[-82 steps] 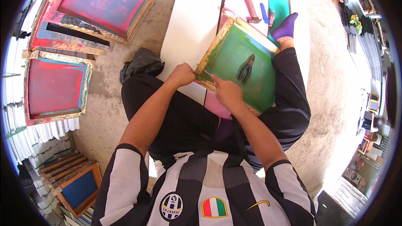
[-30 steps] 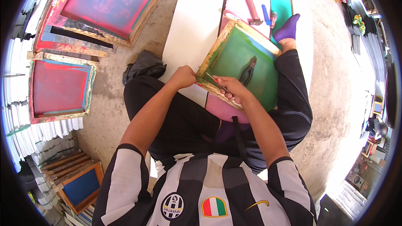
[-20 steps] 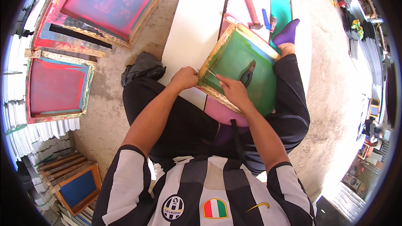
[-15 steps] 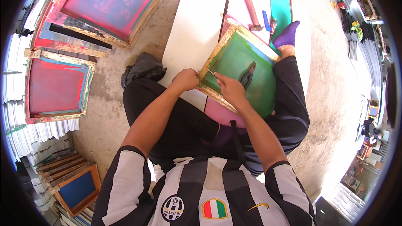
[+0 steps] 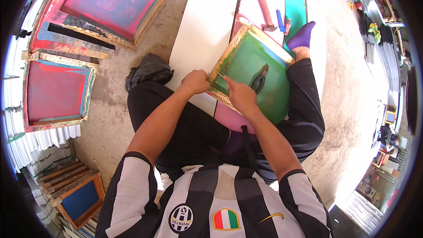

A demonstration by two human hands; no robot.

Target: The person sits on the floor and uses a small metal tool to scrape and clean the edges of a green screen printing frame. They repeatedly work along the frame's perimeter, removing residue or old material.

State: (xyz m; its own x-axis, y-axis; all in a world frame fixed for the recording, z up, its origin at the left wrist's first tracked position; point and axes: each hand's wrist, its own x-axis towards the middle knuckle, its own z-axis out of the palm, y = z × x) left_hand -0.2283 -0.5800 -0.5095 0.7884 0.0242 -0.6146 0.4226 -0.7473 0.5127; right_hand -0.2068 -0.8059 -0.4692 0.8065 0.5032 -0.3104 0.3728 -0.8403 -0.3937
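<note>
Frame (image 5: 228, 54) with green panel (image 5: 244, 57) lies beneath the right hand (image 5: 241, 96), which grips a slim tool (image 5: 220, 75); left hand (image 5: 195, 83) curls at the frame's left corner, its hold unclear.

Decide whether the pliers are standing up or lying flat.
Lying flat: the pliers show lengthwise against the green screen, inside its wooden frame.

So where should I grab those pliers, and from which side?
Probably best to take the pliers by their dark handles, from the wearer's near side: they lie on the green mesh with the handles toward the wearer and the nose pointing away.
</note>
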